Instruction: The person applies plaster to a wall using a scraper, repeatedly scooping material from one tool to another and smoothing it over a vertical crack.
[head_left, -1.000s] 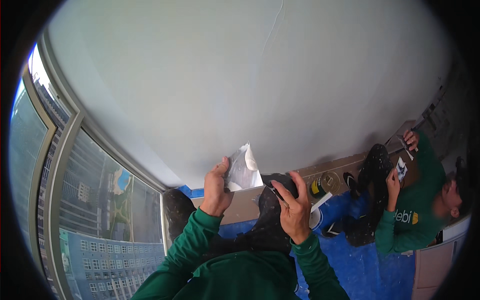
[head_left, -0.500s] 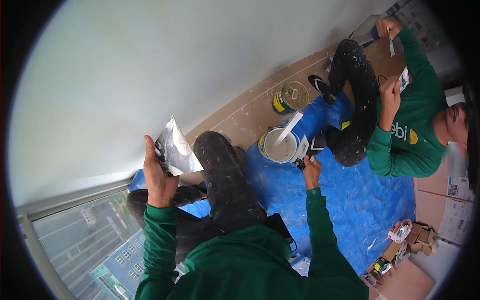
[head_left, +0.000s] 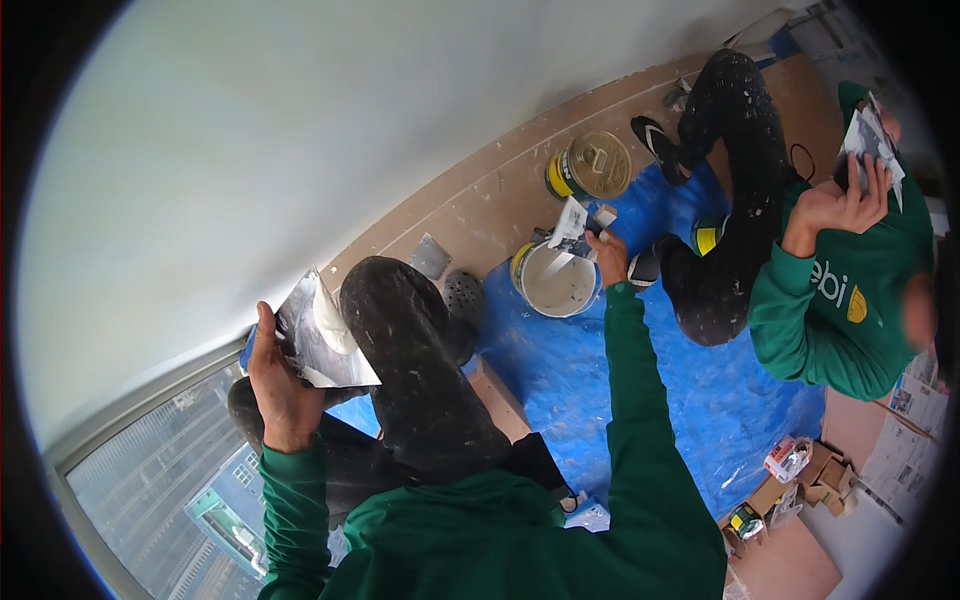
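Observation:
My left hand (head_left: 284,402) grips a thin metal plate (head_left: 298,338) by its lower edge, thumb up along its side. A thick mound of white putty (head_left: 331,318) lies on the plate, close to the wall. Out to the right, my right hand (head_left: 610,258) is closed on a putty knife (head_left: 572,224), its wide blade smeared white. The knife is over the far rim of an open bucket (head_left: 519,266) of whitish putty. A pale stick (head_left: 604,214) shows partly behind the knife; the rest of it is covered.
A lidded tin (head_left: 602,165) stands beyond the bucket. Blue sheeting (head_left: 660,400) covers the floor. At right a co-worker in a green sweater (head_left: 830,320) holds a metal plate (head_left: 872,140). A loose blade (head_left: 431,257) lies by my shoe (head_left: 463,300). Boxes (head_left: 828,478) sit lower right; a window (head_left: 165,480) lower left.
My right hand has gone up and slightly left, bringing the knife over the bucket's far rim. My left hand with the plate shows farther left and lower. The co-worker's raised far hand has come down.

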